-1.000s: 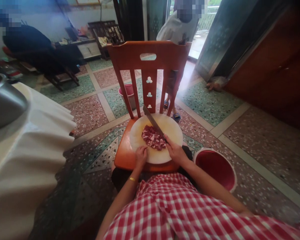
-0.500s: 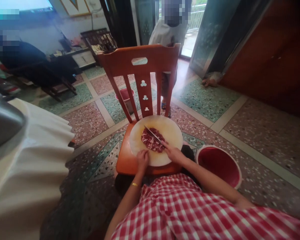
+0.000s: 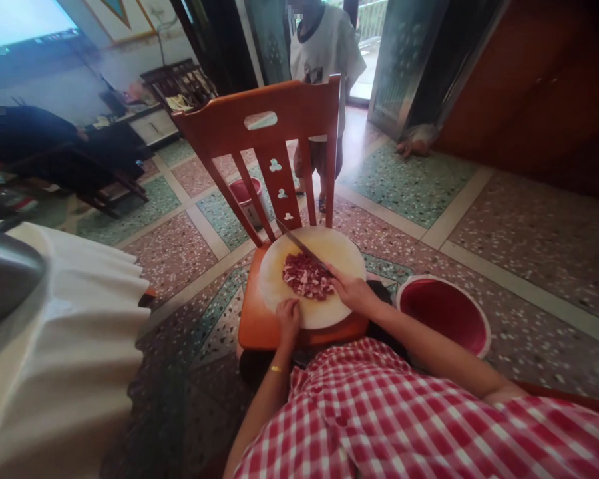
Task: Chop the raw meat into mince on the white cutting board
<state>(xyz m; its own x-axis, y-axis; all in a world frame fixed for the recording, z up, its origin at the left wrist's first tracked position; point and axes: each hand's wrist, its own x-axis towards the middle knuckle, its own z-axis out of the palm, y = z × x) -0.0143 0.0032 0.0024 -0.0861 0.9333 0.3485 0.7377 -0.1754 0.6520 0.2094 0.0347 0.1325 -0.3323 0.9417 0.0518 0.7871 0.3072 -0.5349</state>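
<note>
A speckled terrazzo floor (image 3: 509,266) in pink and green panels, divided by pale strips, runs beneath everything. At the left edge stands a bench (image 3: 80,319) draped in a gathered pale cloth. Beyond the work, a person in a white T-shirt (image 3: 327,60) stands near the bright doorway. In front of that person is a reddish-brown wooden chair (image 3: 299,100) with a slatted back. A red-lined tub (image 3: 444,313) sits on the floor just right of the chair, and a shiny metal pot (image 3: 7,273) rests on the bench. A smaller bucket (image 3: 252,206) shows behind the chair's slats.

On the chair seat lies a round, pale cutting board (image 3: 339,253), with a heap of chopped red meat (image 3: 307,276) near its middle. Above the heap slants a long-bladed kitchen knife (image 3: 304,246), its handle closed in the right hand (image 3: 354,293). The left hand (image 3: 288,318) is at the board's near-left rim, fingers curled; whether they grip it, I cannot tell. A gold bracelet (image 3: 276,368) circles the left wrist.
</note>
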